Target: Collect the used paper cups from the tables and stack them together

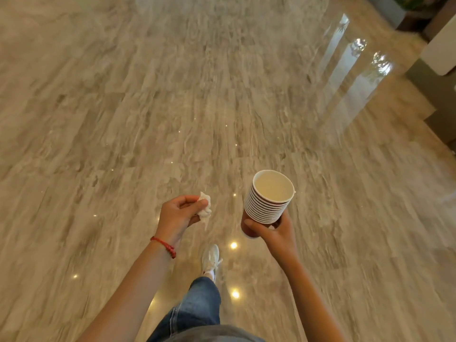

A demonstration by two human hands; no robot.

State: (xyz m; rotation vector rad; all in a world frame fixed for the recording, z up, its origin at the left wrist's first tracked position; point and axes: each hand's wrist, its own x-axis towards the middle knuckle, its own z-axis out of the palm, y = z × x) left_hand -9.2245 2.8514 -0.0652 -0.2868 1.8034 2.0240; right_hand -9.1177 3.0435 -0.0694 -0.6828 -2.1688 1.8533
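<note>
My right hand (270,230) grips the bottom of a stack of several paper cups (269,203), brown outside with white rims. The stack is held upright and the top cup is empty inside. My left hand (179,213) is closed on a crumpled white tissue (206,207), pinched between thumb and fingers. A red bead bracelet circles the left wrist. Both hands are held out in front of me above the floor, about a hand's width apart.
A polished beige marble floor (148,107) stretches ahead, blurred by motion. My leg in blue jeans and a white sneaker (211,261) steps forward below the hands. Pale furniture (439,53) and a dark base line the far right edge.
</note>
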